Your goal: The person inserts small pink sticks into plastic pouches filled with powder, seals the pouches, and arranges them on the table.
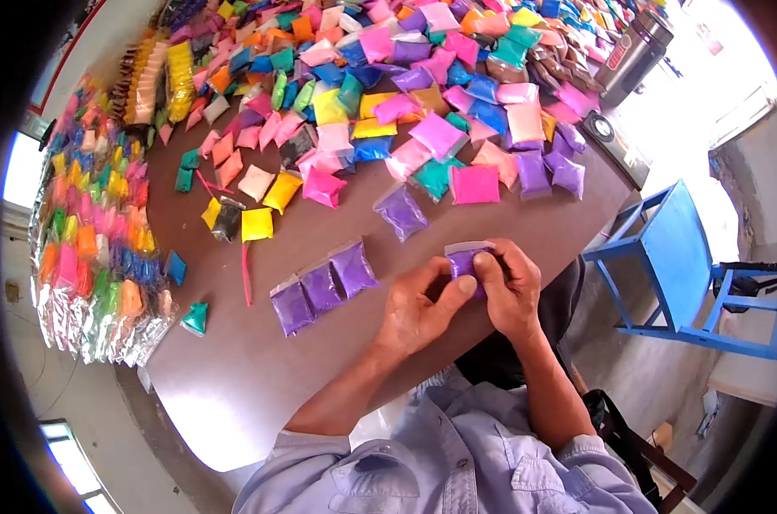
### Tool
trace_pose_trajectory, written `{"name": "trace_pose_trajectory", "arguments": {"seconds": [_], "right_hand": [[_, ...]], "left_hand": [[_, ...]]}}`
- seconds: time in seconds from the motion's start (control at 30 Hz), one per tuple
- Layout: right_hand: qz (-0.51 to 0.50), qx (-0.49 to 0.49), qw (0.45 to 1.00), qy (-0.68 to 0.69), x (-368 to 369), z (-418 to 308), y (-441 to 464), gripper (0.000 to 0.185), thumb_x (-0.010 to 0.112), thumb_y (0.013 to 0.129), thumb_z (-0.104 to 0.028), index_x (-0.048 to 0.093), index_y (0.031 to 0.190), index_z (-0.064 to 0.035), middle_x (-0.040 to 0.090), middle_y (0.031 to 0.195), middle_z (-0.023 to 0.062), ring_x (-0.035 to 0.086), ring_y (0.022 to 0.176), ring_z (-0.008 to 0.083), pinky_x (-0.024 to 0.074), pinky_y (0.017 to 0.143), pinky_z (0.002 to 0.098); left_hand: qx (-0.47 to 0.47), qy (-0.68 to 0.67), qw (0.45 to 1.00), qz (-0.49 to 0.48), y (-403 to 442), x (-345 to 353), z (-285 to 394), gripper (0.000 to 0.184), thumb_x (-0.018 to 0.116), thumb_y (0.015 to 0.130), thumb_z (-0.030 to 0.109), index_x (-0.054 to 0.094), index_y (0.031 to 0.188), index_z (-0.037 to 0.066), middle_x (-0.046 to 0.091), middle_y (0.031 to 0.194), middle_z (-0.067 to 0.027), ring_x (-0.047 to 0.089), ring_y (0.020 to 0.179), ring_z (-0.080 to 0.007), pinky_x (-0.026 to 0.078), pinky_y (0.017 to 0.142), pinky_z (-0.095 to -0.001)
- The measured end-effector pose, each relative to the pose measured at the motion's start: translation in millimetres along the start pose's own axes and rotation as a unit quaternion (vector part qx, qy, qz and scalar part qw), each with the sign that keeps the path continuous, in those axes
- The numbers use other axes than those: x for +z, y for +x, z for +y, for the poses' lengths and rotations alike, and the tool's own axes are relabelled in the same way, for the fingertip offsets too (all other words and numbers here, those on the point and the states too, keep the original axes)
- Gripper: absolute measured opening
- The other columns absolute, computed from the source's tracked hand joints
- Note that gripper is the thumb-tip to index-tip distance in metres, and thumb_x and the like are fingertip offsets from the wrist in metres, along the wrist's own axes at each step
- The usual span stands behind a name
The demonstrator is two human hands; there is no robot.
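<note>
Near the table's front edge, my left hand (423, 304) and my right hand (508, 287) come together around a small purple packet (467, 259). Both thumbs press on its face, and its pale top strip shows above my fingers. To the left lies a joined row of purple packets (323, 286), flat on the brown table (320, 368). One more purple packet (401, 212) rests alone just beyond my hands. Further purple packets (532, 174) lie at the right side of the colourful pile.
A large pile of coloured packets (440, 135) covers the table's far side. Strips of packets (84, 265) hang over the left edge. A metal flask (635, 56) and a device with a round dial (615, 146) stand at right, near a blue stool (675, 257).
</note>
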State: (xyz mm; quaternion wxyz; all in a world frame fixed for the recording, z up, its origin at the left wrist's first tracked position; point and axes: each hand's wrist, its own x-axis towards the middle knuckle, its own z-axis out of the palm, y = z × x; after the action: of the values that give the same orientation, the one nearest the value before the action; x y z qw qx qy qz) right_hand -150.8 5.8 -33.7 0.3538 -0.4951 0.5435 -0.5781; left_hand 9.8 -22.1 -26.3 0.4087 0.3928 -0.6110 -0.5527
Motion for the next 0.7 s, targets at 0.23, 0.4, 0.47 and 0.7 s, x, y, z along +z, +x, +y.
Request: {"name": "trace_pose_trajectory", "arguments": {"seconds": [0.23, 0.4, 0.47, 0.7], "right_hand": [[-0.03, 0.044, 0.998, 0.013, 0.8, -4.0, 0.5, 0.016, 0.066, 0.102, -0.012, 0.069, 0.109, 0.0018, 0.068, 0.086, 0.009, 0.063, 0.077, 0.0151, 0.0507, 0.073, 0.0306], [-0.018, 0.026, 0.999, -0.012, -0.5, -4.5, 1.9, 0.015, 0.066, 0.101, -0.012, 0.069, 0.106, 0.0018, 0.069, 0.086, 0.0105, 0.063, 0.076, 0.0172, 0.0512, 0.072, 0.0316], [-0.013, 0.019, 1.0, -0.019, -1.1, -3.7, 1.7, 0.014, 0.066, 0.101, -0.011, 0.069, 0.106, 0.0019, 0.069, 0.086, 0.011, 0.064, 0.076, 0.0178, 0.0513, 0.072, 0.0319], [-0.033, -0.009, 0.999, -0.024, 1.3, -6.3, 2.3, 0.011, 0.068, 0.099, -0.008, 0.068, 0.102, 0.0021, 0.065, 0.082, 0.0112, 0.062, 0.073, 0.0184, 0.0501, 0.068, 0.0328]], "left_hand": [[-0.027, 0.01, 0.999, 0.022, -1.7, -6.0, -18.2, 0.023, 0.072, 0.104, 0.016, 0.065, 0.092, -0.002, 0.06, 0.075, 0.0, 0.046, 0.071, -0.0063, 0.044, 0.061, -0.0278], [-0.012, -0.016, 1.0, 0.017, -1.1, -2.8, -15.2, 0.02, 0.072, 0.104, 0.017, 0.069, 0.099, -0.002, 0.062, 0.079, 0.0022, 0.049, 0.074, -0.0044, 0.045, 0.064, -0.0255], [-0.011, -0.045, 0.999, 0.016, -0.2, -1.9, -8.3, 0.02, 0.071, 0.105, 0.018, 0.07, 0.102, -0.002, 0.063, 0.081, 0.0035, 0.049, 0.075, -0.0036, 0.045, 0.065, -0.0244], [-0.031, -0.054, 0.998, 0.029, 0.2, -5.4, -2.4, 0.019, 0.068, 0.107, 0.017, 0.072, 0.107, -0.002, 0.063, 0.086, 0.0065, 0.05, 0.081, -0.0019, 0.044, 0.068, -0.0208]]}}
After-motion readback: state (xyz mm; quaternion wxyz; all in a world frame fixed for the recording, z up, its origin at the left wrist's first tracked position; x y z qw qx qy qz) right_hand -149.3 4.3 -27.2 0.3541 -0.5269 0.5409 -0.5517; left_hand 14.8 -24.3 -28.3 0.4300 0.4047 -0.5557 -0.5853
